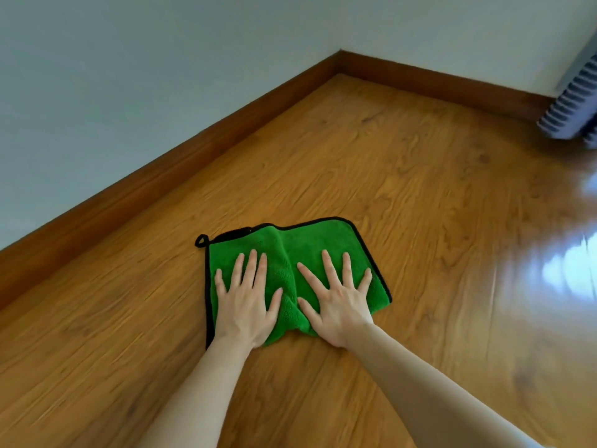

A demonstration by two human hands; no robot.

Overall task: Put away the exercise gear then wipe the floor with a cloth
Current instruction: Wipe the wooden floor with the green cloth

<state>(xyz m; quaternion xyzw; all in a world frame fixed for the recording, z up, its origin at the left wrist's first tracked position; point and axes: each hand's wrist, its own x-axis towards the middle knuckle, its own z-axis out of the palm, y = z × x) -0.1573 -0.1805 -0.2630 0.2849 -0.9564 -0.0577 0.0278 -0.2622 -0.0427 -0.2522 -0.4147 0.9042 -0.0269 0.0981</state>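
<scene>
One cloth [292, 270] is recorded — green pile, bound all round in black, with a small black hanging loop [201, 240] at its far left corner. It is spread flat on the wooden floor [403, 195], slightly rumpled, with a raised fold running down its middle between the two hands.

Two hands are counted, both laid on the cloth. The left hand [245, 302] is pressed palm-down on the left half of the cloth, its fingers straight and fanned. The right hand [336, 302] is pressed palm-down on the right half, fingers likewise straight and spread wide. Nothing is gripped or pinched by either; the hands are set side by side, near each other but not touching, the thumbs pointed toward the central fold. Two bare forearms are seen running back from the cloth to the near edge of the view.

One brown skirting board [193, 150] is noted beyond and to the left of the cloth, carried round a room corner well beyond it, with pale walls [129, 76] above.

One ribbed grey-white object [568, 105] is seen far right of the cloth, against the wall — cut off by the frame edge and not identifiable.

Bright window glare [568, 270] is reflected on the floor to the right of the cloth.

No container is in view.
</scene>
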